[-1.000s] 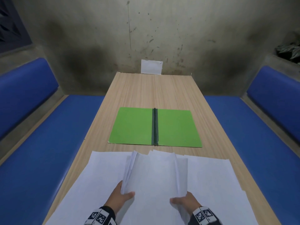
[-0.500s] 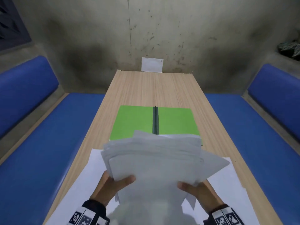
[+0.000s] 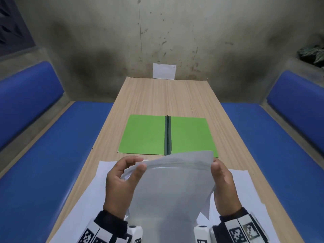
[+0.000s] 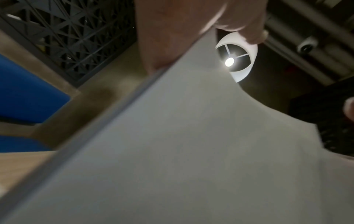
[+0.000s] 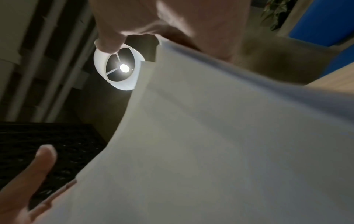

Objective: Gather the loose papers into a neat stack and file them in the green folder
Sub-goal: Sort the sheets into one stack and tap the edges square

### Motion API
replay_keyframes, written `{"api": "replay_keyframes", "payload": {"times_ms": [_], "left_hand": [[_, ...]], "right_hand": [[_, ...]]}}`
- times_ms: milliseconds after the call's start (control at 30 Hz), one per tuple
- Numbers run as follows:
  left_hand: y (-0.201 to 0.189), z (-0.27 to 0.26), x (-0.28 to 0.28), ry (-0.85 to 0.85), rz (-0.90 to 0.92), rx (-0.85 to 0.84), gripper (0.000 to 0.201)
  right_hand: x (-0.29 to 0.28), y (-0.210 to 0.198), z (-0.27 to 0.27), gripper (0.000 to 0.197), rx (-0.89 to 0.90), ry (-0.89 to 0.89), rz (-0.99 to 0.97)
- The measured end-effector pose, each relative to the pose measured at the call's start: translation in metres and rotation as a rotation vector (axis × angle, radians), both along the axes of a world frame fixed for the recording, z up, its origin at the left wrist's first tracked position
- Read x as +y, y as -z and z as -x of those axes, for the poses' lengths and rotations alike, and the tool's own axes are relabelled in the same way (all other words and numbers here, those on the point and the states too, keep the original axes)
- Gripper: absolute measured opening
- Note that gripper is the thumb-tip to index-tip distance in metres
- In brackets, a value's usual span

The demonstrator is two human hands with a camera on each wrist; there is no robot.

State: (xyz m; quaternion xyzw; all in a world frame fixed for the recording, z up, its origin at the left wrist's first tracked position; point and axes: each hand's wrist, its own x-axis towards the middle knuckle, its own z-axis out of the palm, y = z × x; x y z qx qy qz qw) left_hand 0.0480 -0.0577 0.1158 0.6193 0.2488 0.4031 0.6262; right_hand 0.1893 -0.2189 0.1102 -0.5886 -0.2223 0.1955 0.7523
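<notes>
A bundle of white papers (image 3: 173,186) stands nearly upright between my hands, above the table's near end. My left hand (image 3: 122,174) grips its upper left corner, thumb in front and fingers curled round the edge. My right hand (image 3: 221,179) holds the upper right edge, its thumb on the near face. The sheets' edges are uneven at the left corner. The papers (image 4: 191,136) fill the left wrist view, and the papers (image 5: 220,136) fill the right wrist view. The green folder (image 3: 145,135) lies open and flat just beyond, with its dark spine running front to back.
Large white sheets (image 3: 91,199) lie under my hands on the wooden table (image 3: 166,97). Blue benches (image 3: 43,163) run along both sides. A small white card (image 3: 164,71) leans on the far wall. A ceiling lamp (image 4: 232,60) shines overhead.
The papers were lifted from the table and tipped from a loose fan into an upright bundle. Both hands slid up to grip its top corners.
</notes>
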Motion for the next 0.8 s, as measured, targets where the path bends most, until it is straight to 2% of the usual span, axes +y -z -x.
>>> {"api": "replay_keyframes", "payload": {"times_ms": [67, 100, 167, 233, 367, 400, 467, 500, 533, 600, 733, 800], "left_hand": [[-0.009, -0.006, -0.007, -0.1, -0.033, 0.002, 0.018], [-0.009, -0.009, -0.009, -0.144, -0.051, 0.022, 0.016], [-0.008, -0.011, -0.01, -0.199, -0.079, 0.044, 0.016], [-0.006, -0.01, -0.007, -0.216, -0.089, 0.043, 0.018], [-0.007, -0.005, -0.002, -0.156, -0.105, 0.029, 0.033], [-0.008, -0.003, -0.001, -0.139, -0.111, 0.036, 0.036], [-0.008, -0.002, 0.0, -0.117, -0.132, 0.042, 0.042], [-0.007, -0.002, -0.001, -0.099, -0.145, 0.037, 0.044], [-0.008, -0.002, -0.002, -0.078, -0.152, 0.029, 0.045], [-0.009, -0.001, -0.004, -0.04, -0.169, 0.022, 0.046], [-0.006, 0.002, 0.001, -0.028, -0.155, 0.018, 0.04], [-0.001, 0.004, 0.007, -0.045, -0.11, 0.028, 0.033]], "right_hand": [[0.006, -0.007, 0.004, 0.079, -0.009, 0.062, -0.004], [0.008, -0.01, 0.006, 0.08, -0.008, 0.101, 0.007], [0.012, -0.009, 0.005, 0.076, 0.024, 0.18, 0.034], [0.014, -0.004, 0.003, 0.063, 0.072, 0.233, 0.048], [0.014, 0.003, -0.002, 0.046, 0.07, 0.277, 0.078], [0.013, 0.003, -0.002, 0.047, 0.054, 0.287, 0.087], [0.012, 0.0, -0.001, 0.066, 0.007, 0.307, 0.087], [0.012, 0.0, -0.001, 0.069, -0.009, 0.316, 0.09], [0.013, -0.002, -0.001, 0.062, -0.017, 0.323, 0.088], [0.015, -0.002, -0.003, 0.034, -0.004, 0.31, 0.089], [0.016, 0.008, -0.013, 0.022, 0.101, 0.333, 0.133], [0.015, 0.012, -0.015, 0.018, 0.139, 0.278, 0.085]]}}
